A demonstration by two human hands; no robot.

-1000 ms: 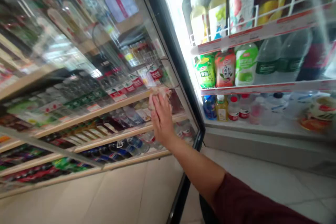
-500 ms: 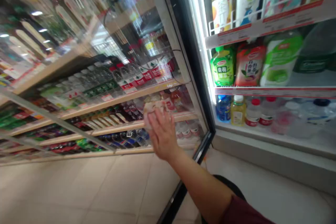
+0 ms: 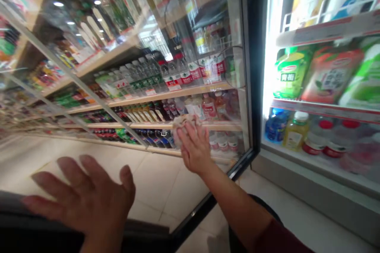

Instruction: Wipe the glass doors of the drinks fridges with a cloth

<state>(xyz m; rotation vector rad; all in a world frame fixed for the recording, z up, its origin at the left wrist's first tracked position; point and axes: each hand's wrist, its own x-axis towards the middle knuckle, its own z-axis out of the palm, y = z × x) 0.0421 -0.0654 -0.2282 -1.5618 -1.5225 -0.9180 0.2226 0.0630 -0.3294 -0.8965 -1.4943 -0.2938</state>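
Note:
My right hand (image 3: 194, 148) presses a pale, crumpled cloth (image 3: 179, 123) flat against the glass door (image 3: 251, 67) of a drinks fridge. The fingers lie over the cloth and hide much of it. At the lower left my left hand (image 3: 84, 197) is raised with its fingers spread and nothing in it. It is close to the dark lower edge of the door; whether it touches the door I cannot tell.
Shelves of bottles (image 3: 148, 73) show through the glass. At the right, the lit fridge holds a green drink pouch (image 3: 287, 77), a red pouch (image 3: 331, 75) and a blue bottle (image 3: 276, 126). Something round and black (image 3: 263, 205) is partly behind my right forearm.
My left hand has come into view at the lower left. The view has swung left, and my right hand still holds the cloth on the glass, slightly nearer the door's lower corner.

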